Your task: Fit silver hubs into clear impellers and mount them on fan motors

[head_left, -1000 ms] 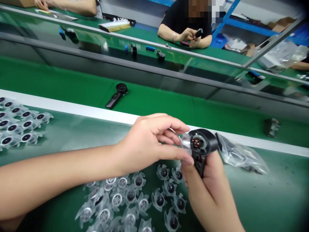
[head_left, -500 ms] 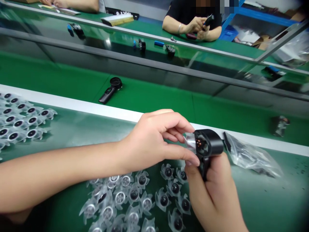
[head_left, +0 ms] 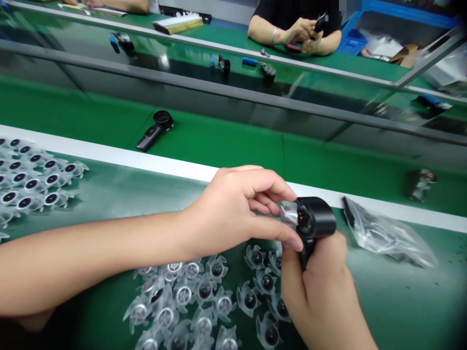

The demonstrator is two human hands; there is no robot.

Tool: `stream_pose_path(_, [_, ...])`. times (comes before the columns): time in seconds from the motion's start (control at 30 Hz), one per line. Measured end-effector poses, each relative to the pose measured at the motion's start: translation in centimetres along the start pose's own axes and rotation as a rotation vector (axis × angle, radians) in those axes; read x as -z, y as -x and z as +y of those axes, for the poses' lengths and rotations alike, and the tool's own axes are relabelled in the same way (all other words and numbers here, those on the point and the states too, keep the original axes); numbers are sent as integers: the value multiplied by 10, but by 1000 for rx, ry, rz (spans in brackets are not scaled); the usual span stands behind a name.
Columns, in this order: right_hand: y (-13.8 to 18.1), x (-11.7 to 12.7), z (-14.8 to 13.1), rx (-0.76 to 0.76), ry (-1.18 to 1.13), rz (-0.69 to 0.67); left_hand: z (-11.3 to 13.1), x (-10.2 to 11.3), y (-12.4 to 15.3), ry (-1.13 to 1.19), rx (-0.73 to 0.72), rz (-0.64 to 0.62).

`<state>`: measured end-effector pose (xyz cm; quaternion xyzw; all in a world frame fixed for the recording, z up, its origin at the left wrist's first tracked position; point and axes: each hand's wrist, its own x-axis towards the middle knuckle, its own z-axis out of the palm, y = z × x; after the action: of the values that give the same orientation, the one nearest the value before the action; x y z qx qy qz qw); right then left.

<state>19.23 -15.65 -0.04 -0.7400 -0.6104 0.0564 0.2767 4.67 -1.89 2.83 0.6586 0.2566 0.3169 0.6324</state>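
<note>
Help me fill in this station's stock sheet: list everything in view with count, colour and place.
Fan housing: one, black, right of centre
Held wheel: one, clear, at the housing's opening
Loose wheels: many, clear with dark or silvery hubs, below the hands
Left-side wheels: many, clear with black hubs, far left
Plastic bag: one, clear, right
Fan shell: one, black, left of centre
Blurred part: one, dark, far right
Small parts: several, blue and black, background
Bin: one, blue, background right
Co-workers: two, one black-sleeved, background
Left hand: one, bare, around the held wheel
Right hand: one, bare, gripping the housing
</note>
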Motion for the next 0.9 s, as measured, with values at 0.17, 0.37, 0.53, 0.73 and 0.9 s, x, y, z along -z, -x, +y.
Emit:
stream_pose_path(0.17, [1, -5, -3, 22, 153, 57, -2, 0, -3, 259, 255, -50])
stream_pose_path(0.37, [0, -4, -4, 137, 303, 109, -3, 4, -7, 282, 361, -74])
stream_pose_path(0.53, [-1, -4, -5, 154, 319, 129, -2, 5, -8, 285, 353, -68])
stream_pose_path(0.73, [6, -9, -4, 146, 271, 108, 2, 8, -9, 375, 457, -149])
stream_pose_path(0.9, [10, -14, -3, 88, 198, 138, 1, 7, -9, 379, 448, -166])
